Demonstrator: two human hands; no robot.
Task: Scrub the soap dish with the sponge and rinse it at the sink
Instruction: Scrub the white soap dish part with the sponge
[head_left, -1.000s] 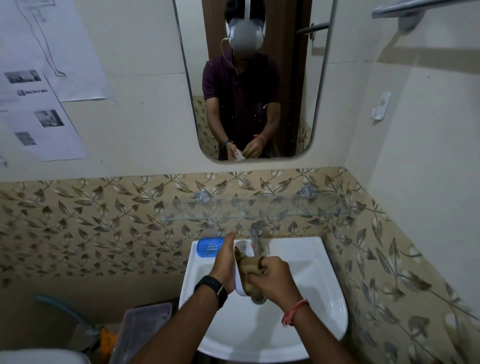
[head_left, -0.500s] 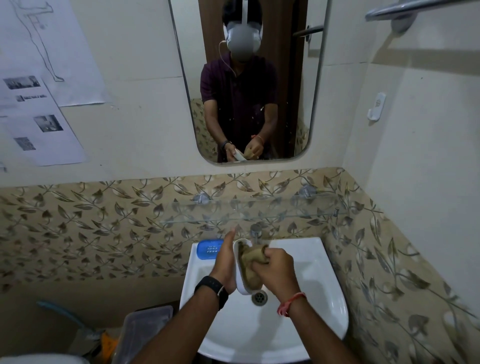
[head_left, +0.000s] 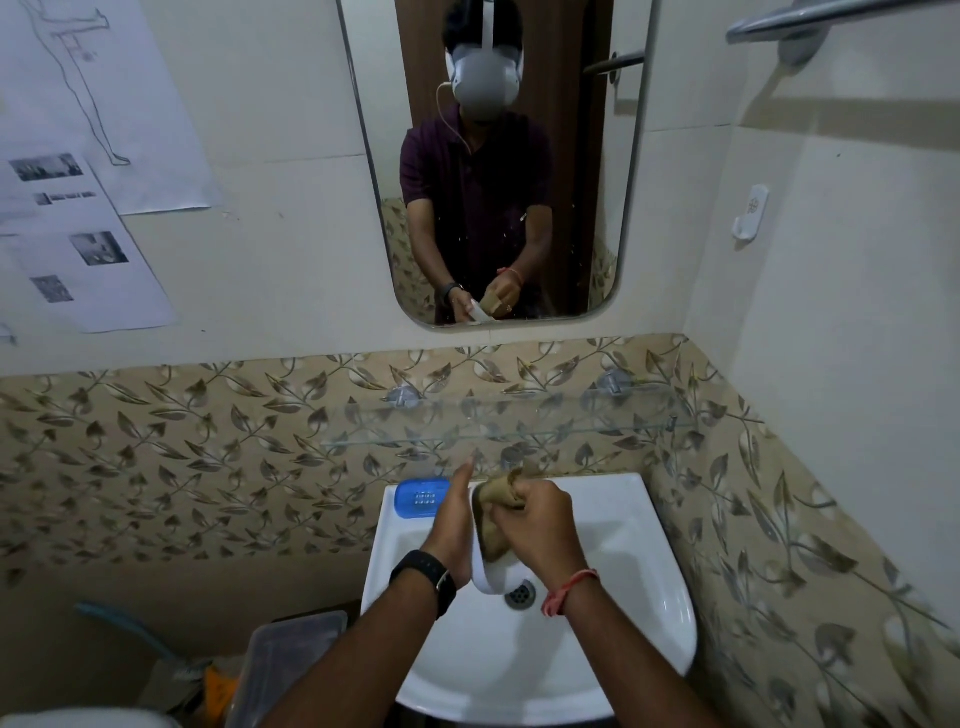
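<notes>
Over the white sink (head_left: 644, 613) my left hand (head_left: 454, 525) grips a white soap dish (head_left: 488, 578), tilted on its side with its hollow facing right. My right hand (head_left: 540, 525) presses a brown sponge (head_left: 496, 512) into that hollow; the sponge's top sticks out above my fingers. The drain (head_left: 519, 593) shows just under the dish. The tap (head_left: 511, 457) is mostly hidden behind the sponge, and no running water is visible.
A blue perforated soap-dish part (head_left: 421, 498) lies on the sink's back left corner. A glass shelf (head_left: 509, 423) hangs above the sink, a mirror (head_left: 498, 156) above that. A clear plastic box (head_left: 291, 660) stands on the floor at left. Tiled wall closes the right side.
My right hand has slid the sponge up along the dish, from low near the drain to the dish's upper end. The left hand keeps the dish in the same grip.
</notes>
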